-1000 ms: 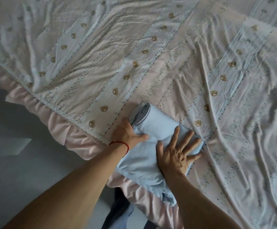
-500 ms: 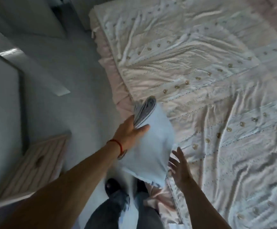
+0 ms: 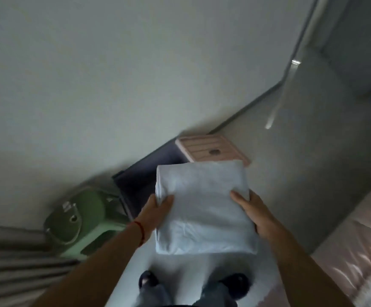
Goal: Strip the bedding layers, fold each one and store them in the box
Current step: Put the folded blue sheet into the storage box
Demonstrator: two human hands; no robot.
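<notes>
Taking the dark open-topped storage box (image 3: 144, 185) against the pale wall as the landmark: to its left, just beside it, a green plastic stool (image 3: 80, 220) lies tipped over on the floor, and further left hang grey pleated curtain folds (image 3: 14, 262).

In front of the box, the left hand (image 3: 158, 209) grips the left edge of the pale blue folded bedding layer (image 3: 202, 209), thumb on top and fingers curled underneath. The bundle hangs in the air over the near side of the box, covering part of its opening. It is held flat from both sides, probably so the folds do not fall apart on the way in.

The right hand (image 3: 253, 213) holds the opposite edge the same way, thumb over, fingers hidden below.

Behind the box's right end a pink ribbed plastic lid (image 3: 213, 151) rests on the floor, presumably set aside to leave the box open. Far right of the box, the pink frilled bed edge (image 3: 357, 251) shows.
</notes>
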